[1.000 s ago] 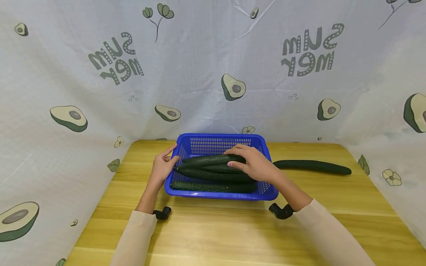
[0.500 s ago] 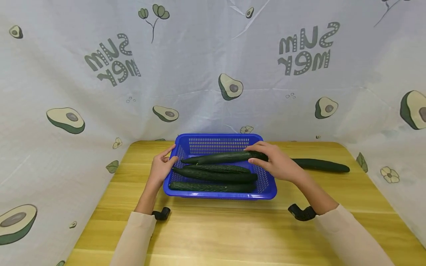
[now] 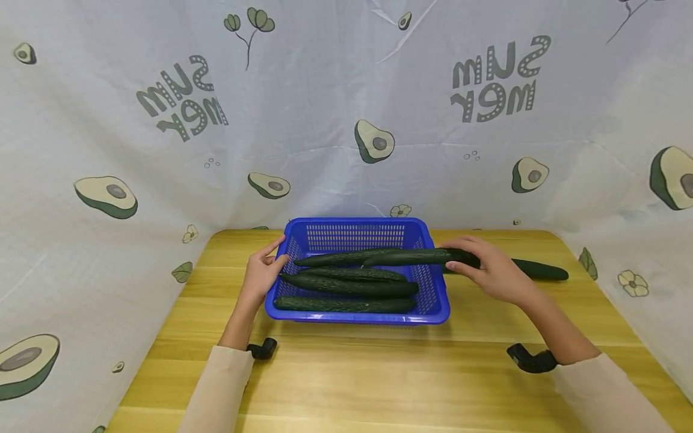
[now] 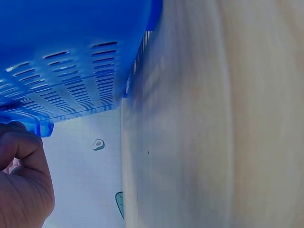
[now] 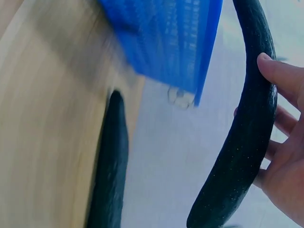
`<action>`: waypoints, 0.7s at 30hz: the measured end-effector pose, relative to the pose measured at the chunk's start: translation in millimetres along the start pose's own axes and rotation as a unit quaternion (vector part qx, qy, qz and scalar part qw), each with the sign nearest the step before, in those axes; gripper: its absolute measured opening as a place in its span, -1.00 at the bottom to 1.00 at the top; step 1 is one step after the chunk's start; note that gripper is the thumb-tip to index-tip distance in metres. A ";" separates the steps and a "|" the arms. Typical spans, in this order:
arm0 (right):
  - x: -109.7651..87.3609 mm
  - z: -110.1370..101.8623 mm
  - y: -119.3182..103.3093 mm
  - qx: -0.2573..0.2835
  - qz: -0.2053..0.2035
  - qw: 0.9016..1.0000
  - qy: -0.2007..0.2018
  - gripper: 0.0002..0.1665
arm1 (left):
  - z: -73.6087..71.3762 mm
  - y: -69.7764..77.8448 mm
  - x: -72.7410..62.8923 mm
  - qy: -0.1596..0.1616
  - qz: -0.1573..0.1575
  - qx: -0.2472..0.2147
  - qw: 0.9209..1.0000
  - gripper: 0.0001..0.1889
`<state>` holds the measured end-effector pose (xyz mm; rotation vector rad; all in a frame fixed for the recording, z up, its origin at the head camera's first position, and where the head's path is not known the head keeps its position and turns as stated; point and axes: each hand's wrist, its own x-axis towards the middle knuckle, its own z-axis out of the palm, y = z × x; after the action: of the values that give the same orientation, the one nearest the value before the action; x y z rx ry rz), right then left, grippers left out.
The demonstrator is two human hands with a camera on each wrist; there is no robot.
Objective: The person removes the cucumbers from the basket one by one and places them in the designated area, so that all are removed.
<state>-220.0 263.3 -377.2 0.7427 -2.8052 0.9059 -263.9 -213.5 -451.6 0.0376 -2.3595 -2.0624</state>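
Observation:
My right hand [image 3: 491, 272] grips a long dark green cucumber [image 3: 408, 257] near its right end. The cucumber reaches leftward over the right rim of a blue plastic basket [image 3: 357, 320]. In the right wrist view this cucumber [image 5: 254, 109] hangs above the table, with the thumb on one side and fingers on the other. My left hand [image 3: 261, 275] holds the basket's left rim between thumb and fingers. Seen from the left wrist, that hand [image 4: 26, 166] has bent fingers at the rim. Several more cucumbers [image 3: 352, 287] lie lengthwise inside the basket.
Another cucumber [image 3: 541, 270] lies on the wooden table [image 3: 357, 379] to the right of the basket, partly behind my right hand. A pale printed curtain [image 3: 325, 108] hangs behind the table and along its sides.
My right hand has lifted a cucumber from inside the basket and carried it rightward, past the right rim. The left hand keeps its hold on the basket, which stays put.

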 end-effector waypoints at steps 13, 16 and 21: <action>-40.8 -25.8 39.9 -0.041 0.022 0.998 0.044 -0.53 | 2.3 0.3 -0.6 0.002 0.004 -0.003 1.000 -0.41; -49.0 -28.9 50.1 -0.043 0.023 0.997 0.052 -0.53 | 3.3 -0.6 -1.0 0.004 0.011 -0.006 1.000 -0.42; -61.2 -34.2 68.0 -0.047 0.040 0.996 0.057 -0.53 | 3.8 -3.1 -0.1 0.008 0.015 -0.009 1.000 -0.42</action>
<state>-200.8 356.4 -399.5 0.5523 -2.7710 0.7932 -263.9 -210.2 -455.2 0.0201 -2.3174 -2.0619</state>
